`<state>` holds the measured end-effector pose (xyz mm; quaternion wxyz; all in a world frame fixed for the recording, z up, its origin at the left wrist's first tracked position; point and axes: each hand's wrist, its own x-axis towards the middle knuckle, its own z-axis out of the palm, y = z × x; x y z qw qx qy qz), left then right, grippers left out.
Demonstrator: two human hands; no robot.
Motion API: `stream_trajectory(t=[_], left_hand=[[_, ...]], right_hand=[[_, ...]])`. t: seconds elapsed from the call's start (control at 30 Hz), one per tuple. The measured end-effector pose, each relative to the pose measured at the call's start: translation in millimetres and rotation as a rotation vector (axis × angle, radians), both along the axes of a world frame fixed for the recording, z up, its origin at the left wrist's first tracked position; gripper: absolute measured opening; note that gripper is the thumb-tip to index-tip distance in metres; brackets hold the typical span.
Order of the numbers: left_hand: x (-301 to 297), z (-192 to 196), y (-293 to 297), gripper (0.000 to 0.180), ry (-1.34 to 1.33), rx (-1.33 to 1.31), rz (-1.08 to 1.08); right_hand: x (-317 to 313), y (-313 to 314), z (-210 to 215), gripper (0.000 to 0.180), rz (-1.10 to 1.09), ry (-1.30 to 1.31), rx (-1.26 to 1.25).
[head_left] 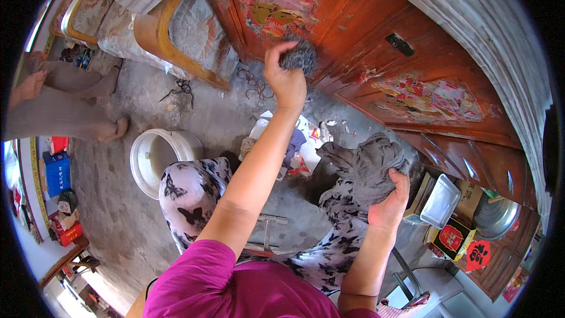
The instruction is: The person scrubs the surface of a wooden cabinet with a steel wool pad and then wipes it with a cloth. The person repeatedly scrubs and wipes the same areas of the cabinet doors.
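My left hand (285, 82) is raised to the wooden door panel (347, 41), its fingers closed around a dark grey steel wool scouring pad (299, 57). The pad appears pressed to the reddish-brown wood, beside a patch of torn, colourful paper (273, 3). A second patch of peeling paper (429, 99) is farther right on the wood. Over my right knee, my right hand (388, 203) grips a crumpled grey cloth (374, 162). The cloth bunches up above my butterfly-print trousers.
A white bucket (138, 159) stands left of my knees. Paper scraps (312, 135) lie on the concrete floor before me. A wood-framed sofa (203, 35) is at the far left, and a person in brown trousers (65, 115) is nearby. Boxes and a metal pot (496, 217) sit right.
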<state>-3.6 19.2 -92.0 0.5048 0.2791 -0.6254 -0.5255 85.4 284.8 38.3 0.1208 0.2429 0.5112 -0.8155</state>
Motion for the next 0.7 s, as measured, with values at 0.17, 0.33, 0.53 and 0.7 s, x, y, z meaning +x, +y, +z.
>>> stream_trajectory(t=[0.17,0.33,0.53,0.7], left_hand=[[-2,-97,-5,0.033,-0.028,0.243,0.039],[-10,-86,-5,0.031,-0.063,0.831,0.005],[-11,-34,-31,0.038,0.036,0.147,0.098],[-6,-131,-38,0.037,-0.122,0.368,0.149]], right_hand=[[0,-1,-1,0.046,0.021,0.016,0.011],[-3,-2,-2,0.047,-0.008,-0.022,0.036],[1,-1,10,0.043,-0.001,0.001,0.039],[2,-2,6,0.045,0.001,0.014,0.065]])
